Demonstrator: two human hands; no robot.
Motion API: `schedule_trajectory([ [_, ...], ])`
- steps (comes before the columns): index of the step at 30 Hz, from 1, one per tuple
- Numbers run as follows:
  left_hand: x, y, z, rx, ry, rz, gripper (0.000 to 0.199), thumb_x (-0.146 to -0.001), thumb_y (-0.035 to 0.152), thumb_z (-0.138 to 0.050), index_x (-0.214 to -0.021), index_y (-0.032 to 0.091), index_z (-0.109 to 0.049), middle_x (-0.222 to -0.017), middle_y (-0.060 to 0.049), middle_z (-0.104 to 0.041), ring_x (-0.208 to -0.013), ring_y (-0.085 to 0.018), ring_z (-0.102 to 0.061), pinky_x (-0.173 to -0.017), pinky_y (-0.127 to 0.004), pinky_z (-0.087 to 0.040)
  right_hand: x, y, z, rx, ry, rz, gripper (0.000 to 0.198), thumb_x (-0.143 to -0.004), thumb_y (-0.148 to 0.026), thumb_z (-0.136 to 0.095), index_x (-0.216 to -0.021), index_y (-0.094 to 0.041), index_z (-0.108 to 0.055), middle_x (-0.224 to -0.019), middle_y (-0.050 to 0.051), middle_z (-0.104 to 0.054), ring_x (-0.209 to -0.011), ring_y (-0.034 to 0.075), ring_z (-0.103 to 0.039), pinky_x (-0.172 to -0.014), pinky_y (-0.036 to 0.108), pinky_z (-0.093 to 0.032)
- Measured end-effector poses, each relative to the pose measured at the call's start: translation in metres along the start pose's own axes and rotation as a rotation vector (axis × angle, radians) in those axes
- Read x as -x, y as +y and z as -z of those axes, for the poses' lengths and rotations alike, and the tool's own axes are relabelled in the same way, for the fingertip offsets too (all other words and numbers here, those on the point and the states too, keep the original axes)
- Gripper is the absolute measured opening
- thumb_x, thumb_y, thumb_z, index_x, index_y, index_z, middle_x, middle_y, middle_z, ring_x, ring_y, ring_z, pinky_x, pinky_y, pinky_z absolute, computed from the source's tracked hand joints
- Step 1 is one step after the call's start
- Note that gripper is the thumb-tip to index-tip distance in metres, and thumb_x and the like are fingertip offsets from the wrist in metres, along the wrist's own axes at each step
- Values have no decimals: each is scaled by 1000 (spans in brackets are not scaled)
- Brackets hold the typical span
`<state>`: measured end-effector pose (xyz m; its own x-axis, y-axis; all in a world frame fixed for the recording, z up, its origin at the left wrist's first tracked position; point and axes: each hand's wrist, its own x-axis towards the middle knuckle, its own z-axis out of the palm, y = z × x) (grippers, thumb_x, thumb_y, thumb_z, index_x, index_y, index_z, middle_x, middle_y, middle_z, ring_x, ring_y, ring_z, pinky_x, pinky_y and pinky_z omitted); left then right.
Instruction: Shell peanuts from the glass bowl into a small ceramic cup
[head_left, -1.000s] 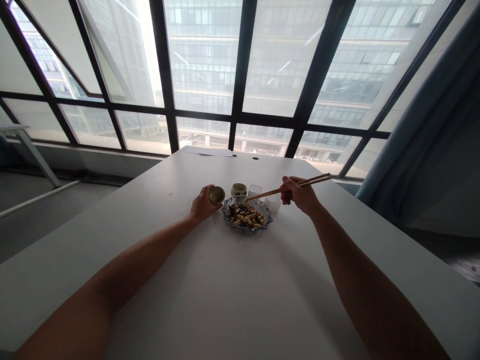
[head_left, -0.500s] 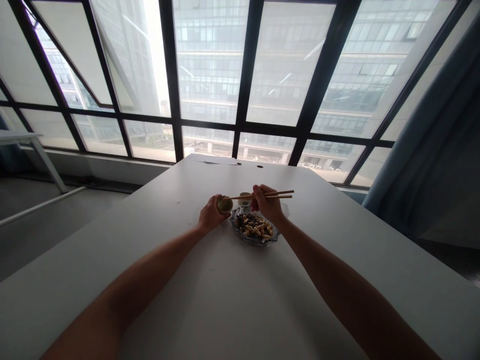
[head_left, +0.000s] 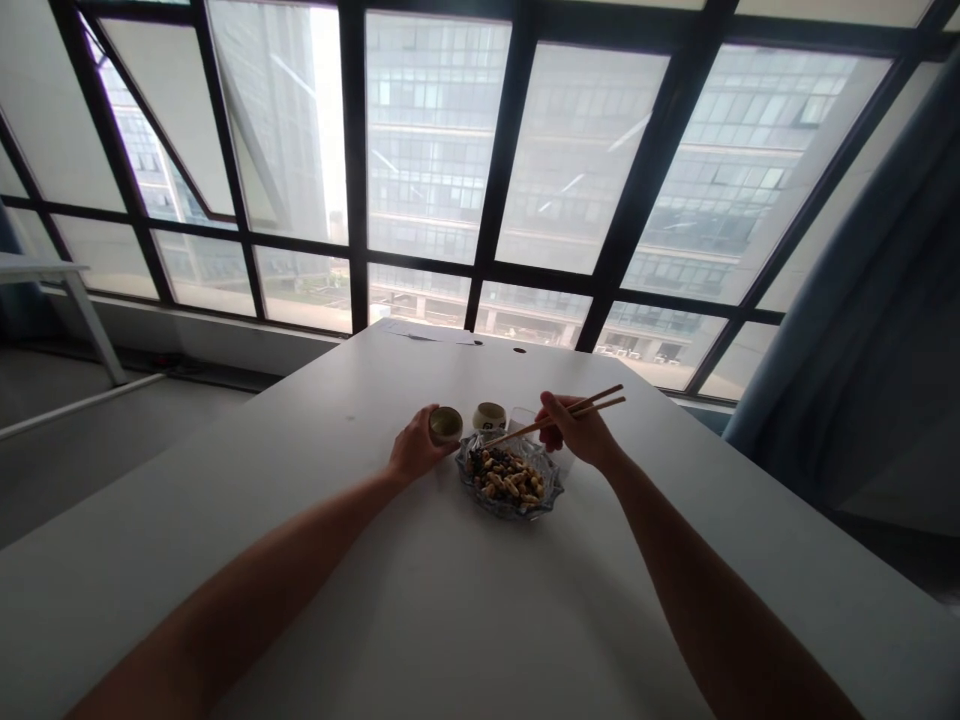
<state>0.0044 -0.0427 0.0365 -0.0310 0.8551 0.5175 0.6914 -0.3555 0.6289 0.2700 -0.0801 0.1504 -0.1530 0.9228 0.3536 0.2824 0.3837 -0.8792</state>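
Wooden chopsticks [head_left: 559, 421] sit in your right hand [head_left: 581, 436], grip closed on them, tips angled down to the far rim of the glass dish [head_left: 510, 484] of nuts on the white tabletop [head_left: 465, 610]. Your left hand [head_left: 416, 455] wraps a small cup [head_left: 445, 424] just left of the dish; a second cup [head_left: 489, 415] stands behind the dish.

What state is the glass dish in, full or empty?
Full: the glass dish holds a heap of peanuts, with the chopsticks' tips at the heap's far edge.
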Motion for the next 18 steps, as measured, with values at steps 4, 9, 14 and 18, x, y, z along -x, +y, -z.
schedule_trajectory([
  [4, -2, -4, -1, 8, 6, 7, 75, -70, 43, -82, -134, 21, -50, -129, -11, -66, -115, -30, -65, -95, -40, -53, 2, -1, 12, 67, -38, -14, 69, -68, -84, -63, -64, -15, -65, -44, 4, -62, -33, 12, -55, -31, 20, -39],
  [9, -3, -8, -3, -8, 11, 6, 72, -70, 44, -82, -131, 19, -53, -125, -12, -68, -113, -30, -66, -94, -40, -53, 0, 3, 11, 54, -87, -11, 69, -68, -83, -63, -65, -15, -65, -46, 4, -62, -35, 12, -57, -33, 20, -40],
  [14, -3, -8, -4, -43, 5, 4, 73, -69, 46, -82, -131, 18, -55, -123, -14, -68, -113, -31, -65, -94, -42, -54, 0, 6, 10, 54, -117, -39, 69, -67, -85, -63, -65, -16, -64, -47, 3, -62, -37, 12, -58, -34, 20, -43],
  [18, -3, -8, -3, -48, 1, 12, 73, -69, 45, -82, -131, 18, -55, -123, -13, -68, -112, -30, -65, -94, -42, -53, 1, 6, 9, 65, -140, -36, 66, -70, -81, -63, -66, -15, -64, -48, 3, -63, -38, 12, -59, -35, 20, -44],
])
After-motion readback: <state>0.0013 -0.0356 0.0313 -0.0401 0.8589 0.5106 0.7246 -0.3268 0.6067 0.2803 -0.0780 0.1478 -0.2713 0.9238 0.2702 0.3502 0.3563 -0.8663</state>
